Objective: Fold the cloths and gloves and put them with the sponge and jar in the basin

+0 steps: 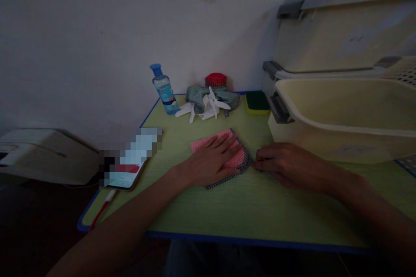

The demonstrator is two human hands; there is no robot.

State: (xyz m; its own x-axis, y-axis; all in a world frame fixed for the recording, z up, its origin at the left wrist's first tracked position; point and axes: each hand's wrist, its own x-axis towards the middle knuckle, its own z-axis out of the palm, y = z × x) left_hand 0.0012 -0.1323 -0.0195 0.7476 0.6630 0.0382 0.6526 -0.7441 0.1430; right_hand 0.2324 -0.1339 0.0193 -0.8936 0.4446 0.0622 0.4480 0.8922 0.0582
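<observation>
A pink cloth (208, 142) with a dark checked border lies on the green table, its edges squared as if folded. My left hand (212, 160) rests flat on top of it, fingers stretched out, covering much of its middle. At the cloth's right corner, my right hand (282, 164) has thumb and fingers pinched together. A small checked bit of the border, perhaps a corner or loop, shows beneath those fingertips.
Behind stand a blue bottle (165, 91), white gloves (211, 106) on a grey-green cloth (195, 95), a red-lidded container (216, 79) and a sponge (257, 103). Cream bins (325, 138) fill the right. A phone (130, 166) with a red cable (99, 216) lies left.
</observation>
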